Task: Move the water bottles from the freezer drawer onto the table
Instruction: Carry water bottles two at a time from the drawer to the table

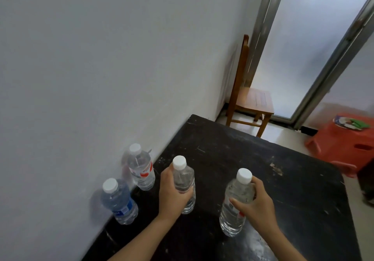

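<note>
We are placing on the bench point(263, 159), left hand point(174, 197) gripping the left bottle point(185, 176), right hand point(258, 207) the right bottle point(232, 218); next we release both upright.

There were four water bottles, each with one white cap: one blue-labelled bottle point(119, 202); one red-labelled bottle point(141, 169); one clear bottle point(185, 177); one bottle with a half-hidden label point(232, 220); two hands, the left hand point(172, 196) and the right hand point(257, 208), each held one bottle, two stood free; there was one dark table point(263, 155); one wooden chair point(251, 100); one red stool point(344, 139).
</note>
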The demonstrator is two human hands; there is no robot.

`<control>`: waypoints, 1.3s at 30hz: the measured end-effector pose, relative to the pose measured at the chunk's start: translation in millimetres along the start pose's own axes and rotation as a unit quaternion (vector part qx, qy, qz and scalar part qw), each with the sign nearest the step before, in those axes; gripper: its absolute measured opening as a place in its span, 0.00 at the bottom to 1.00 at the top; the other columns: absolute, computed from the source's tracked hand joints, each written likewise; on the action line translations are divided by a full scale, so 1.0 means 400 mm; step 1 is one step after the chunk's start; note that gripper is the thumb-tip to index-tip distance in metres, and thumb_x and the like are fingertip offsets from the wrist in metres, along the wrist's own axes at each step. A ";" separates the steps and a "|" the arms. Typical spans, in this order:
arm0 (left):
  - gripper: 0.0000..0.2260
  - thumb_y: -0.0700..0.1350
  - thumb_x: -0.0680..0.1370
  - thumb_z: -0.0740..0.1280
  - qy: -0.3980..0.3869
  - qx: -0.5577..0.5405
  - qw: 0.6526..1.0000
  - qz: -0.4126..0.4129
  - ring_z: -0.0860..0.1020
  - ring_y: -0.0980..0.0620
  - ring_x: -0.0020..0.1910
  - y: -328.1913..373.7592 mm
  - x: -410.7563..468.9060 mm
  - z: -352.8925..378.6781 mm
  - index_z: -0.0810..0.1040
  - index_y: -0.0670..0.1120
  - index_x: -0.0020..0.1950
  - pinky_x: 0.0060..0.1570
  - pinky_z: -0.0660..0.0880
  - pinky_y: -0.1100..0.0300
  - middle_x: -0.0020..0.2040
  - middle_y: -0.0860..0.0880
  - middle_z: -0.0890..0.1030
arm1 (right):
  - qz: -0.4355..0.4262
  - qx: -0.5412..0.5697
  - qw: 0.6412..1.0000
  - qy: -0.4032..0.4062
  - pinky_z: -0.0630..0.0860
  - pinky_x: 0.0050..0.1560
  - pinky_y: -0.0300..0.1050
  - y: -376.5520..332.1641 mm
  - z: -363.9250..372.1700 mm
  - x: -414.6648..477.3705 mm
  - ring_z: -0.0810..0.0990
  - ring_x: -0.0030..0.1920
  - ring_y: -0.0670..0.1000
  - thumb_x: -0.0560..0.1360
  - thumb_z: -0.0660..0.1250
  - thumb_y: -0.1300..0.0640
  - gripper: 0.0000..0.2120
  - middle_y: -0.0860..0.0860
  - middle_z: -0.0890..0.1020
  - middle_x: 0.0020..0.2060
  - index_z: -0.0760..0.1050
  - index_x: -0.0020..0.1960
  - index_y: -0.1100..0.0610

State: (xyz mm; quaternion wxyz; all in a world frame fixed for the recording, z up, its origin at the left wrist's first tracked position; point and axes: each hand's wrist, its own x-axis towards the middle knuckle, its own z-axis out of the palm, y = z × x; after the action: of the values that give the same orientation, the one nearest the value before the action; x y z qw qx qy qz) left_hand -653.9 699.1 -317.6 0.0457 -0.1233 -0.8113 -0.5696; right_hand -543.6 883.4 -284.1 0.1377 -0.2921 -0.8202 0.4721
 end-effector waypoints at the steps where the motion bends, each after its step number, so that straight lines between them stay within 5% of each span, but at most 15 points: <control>1: 0.33 0.40 0.62 0.78 0.006 0.003 1.000 0.010 0.70 0.66 0.55 0.000 0.033 0.010 0.66 0.50 0.62 0.53 0.61 0.80 0.57 0.53 0.71 | 0.004 -0.002 1.000 0.007 0.77 0.51 0.51 -0.009 0.006 0.017 0.78 0.47 0.49 0.60 0.78 0.63 0.33 0.40 0.76 0.44 0.66 0.56 0.43; 4: 0.31 0.40 0.63 0.77 0.042 0.002 0.999 0.028 0.70 0.62 0.53 -0.006 0.149 0.034 0.66 0.53 0.59 0.53 0.63 0.76 0.55 0.53 0.70 | 0.013 -0.012 1.000 0.021 0.77 0.51 0.54 -0.036 0.037 0.095 0.78 0.48 0.51 0.61 0.78 0.63 0.32 0.43 0.77 0.44 0.67 0.57 0.45; 12: 0.30 0.34 0.64 0.76 0.154 0.052 0.987 0.013 0.70 0.47 0.56 -0.059 0.334 0.046 0.68 0.39 0.63 0.56 0.68 0.55 0.56 0.41 0.73 | -0.023 -0.022 0.999 -0.003 0.76 0.53 0.49 -0.109 0.137 0.275 0.74 0.52 0.48 0.62 0.78 0.61 0.34 0.45 0.74 0.51 0.66 0.63 0.51; 17: 0.29 0.32 0.64 0.75 0.190 0.055 0.980 -0.007 0.72 0.41 0.54 -0.097 0.381 0.054 0.69 0.36 0.62 0.54 0.70 0.51 0.54 0.37 0.73 | -0.064 -0.025 0.995 -0.068 0.76 0.56 0.50 -0.172 0.228 0.394 0.74 0.56 0.48 0.63 0.77 0.60 0.34 0.47 0.74 0.55 0.64 0.64 0.50; 22: 0.28 0.32 0.63 0.75 0.207 0.057 0.976 -0.031 0.73 0.36 0.55 -0.136 0.406 0.059 0.70 0.34 0.61 0.54 0.68 0.59 0.55 0.34 0.74 | -0.083 -0.039 0.987 -0.132 0.75 0.58 0.49 -0.233 0.329 0.506 0.73 0.59 0.50 0.63 0.76 0.58 0.34 0.50 0.74 0.58 0.64 0.65 0.51; 25: 0.22 0.36 0.65 0.75 0.220 0.073 0.973 -0.014 0.76 0.37 0.49 -0.141 0.409 0.056 0.72 0.34 0.56 0.51 0.69 0.58 0.49 0.35 0.76 | -0.099 -0.046 0.981 -0.160 0.75 0.57 0.50 -0.268 0.397 0.556 0.74 0.58 0.51 0.63 0.76 0.58 0.33 0.51 0.74 0.57 0.65 0.63 0.51; 29: 0.25 0.35 0.65 0.75 0.235 0.067 0.970 -0.009 0.73 0.41 0.54 -0.151 0.405 0.063 0.71 0.34 0.58 0.58 0.66 0.66 0.53 0.34 0.75 | -0.127 -0.059 0.975 -0.175 0.75 0.56 0.47 -0.295 0.474 0.589 0.74 0.55 0.50 0.64 0.76 0.58 0.31 0.52 0.73 0.56 0.65 0.62 0.51; 35: 0.33 0.29 0.60 0.76 0.231 0.061 0.971 -0.015 0.73 0.36 0.56 -0.159 0.407 0.082 0.69 0.38 0.62 0.56 0.69 0.54 0.57 0.34 0.73 | -0.125 -0.034 0.981 -0.147 0.73 0.52 0.44 -0.298 0.528 0.629 0.74 0.54 0.51 0.62 0.76 0.60 0.31 0.53 0.73 0.54 0.66 0.60 0.55; 39: 0.39 0.29 0.58 0.77 0.238 0.059 0.969 -0.012 0.67 0.46 0.59 -0.171 0.399 0.083 0.64 0.46 0.65 0.58 0.67 0.50 0.60 0.35 0.70 | -0.131 -0.028 0.979 -0.154 0.70 0.51 0.39 -0.291 0.545 0.633 0.72 0.52 0.48 0.62 0.77 0.60 0.32 0.52 0.73 0.55 0.66 0.61 0.54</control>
State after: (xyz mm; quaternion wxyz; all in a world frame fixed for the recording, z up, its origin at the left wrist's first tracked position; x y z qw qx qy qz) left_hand -822.9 731.8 -357.2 0.2379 0.0285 -0.8110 -0.5338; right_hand -894.0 841.6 -309.9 0.0619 -0.1101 -0.8758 0.4659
